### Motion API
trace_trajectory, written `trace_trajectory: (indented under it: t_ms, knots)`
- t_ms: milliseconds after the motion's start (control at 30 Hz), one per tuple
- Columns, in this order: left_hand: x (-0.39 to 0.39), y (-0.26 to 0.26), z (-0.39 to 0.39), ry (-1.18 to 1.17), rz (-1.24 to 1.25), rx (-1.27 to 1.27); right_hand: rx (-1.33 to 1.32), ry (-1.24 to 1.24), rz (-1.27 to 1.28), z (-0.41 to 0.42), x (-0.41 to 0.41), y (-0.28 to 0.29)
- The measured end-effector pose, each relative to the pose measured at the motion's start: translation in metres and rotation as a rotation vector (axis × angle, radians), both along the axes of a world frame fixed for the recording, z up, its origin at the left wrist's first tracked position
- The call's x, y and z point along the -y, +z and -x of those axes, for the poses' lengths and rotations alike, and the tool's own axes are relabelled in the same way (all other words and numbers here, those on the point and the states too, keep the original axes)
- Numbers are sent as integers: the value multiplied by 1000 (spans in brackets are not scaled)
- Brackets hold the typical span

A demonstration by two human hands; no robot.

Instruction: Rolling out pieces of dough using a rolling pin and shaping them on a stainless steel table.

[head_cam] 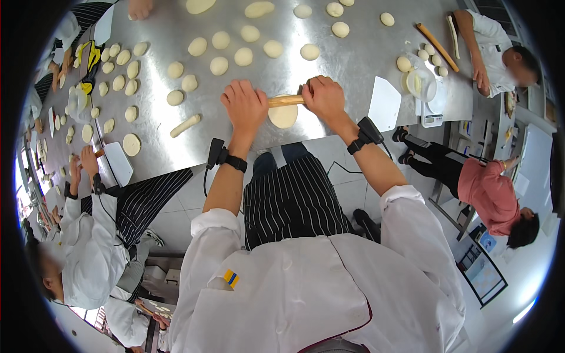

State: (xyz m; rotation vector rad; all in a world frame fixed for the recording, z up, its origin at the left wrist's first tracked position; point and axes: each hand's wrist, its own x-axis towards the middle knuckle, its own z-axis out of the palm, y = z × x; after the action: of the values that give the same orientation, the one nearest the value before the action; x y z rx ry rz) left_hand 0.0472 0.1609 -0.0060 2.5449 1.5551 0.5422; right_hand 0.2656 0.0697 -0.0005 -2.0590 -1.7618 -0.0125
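Note:
A wooden rolling pin (286,101) lies across the upper part of a flat, round piece of dough (283,117) near the front edge of the steel table (207,156). My left hand (245,106) is wrapped over the pin's left end. Its right end is in the grip of my right hand (325,98). Both hands hide the pin's ends. Beyond them are several rounded dough balls, the closest being one ball (310,52) above my right hand and another (219,66) above my left. A short dough roll (185,126) lies left of my left hand.
On the right are a white dough scraper (385,104), a digital scale (431,112), a plastic bowl (421,84) and another rolling pin (438,47). Co-workers stand at the left (90,256) and far right (490,53). Another white scraper (115,163) lies near the left co-worker's hands.

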Motion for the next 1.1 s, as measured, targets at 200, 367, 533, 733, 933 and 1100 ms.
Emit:
trace_trajectory:
  t_ms: [200, 367, 533, 733, 933, 1100]
  knots:
    - [-13, 0, -7, 47, -13, 65, -42, 26, -119, -1, -8, 5]
    - [-30, -5, -7, 10, -27, 114, 4, -136, 153, 2, -27, 9]
    - [-25, 30, -3, 55, 80, 197, -45, -109, 427, -11, -30, 55]
    - [2, 12, 19, -41, 165, 152, -120, -91, 136, 21, 12, 30]
    - [28, -1, 20, 28, 130, -40, -81, -196, 106, 39, 20, 18]
    - [52, -3, 33, -50, 23, 48, -25, -180, 54, 49, 41, 11]
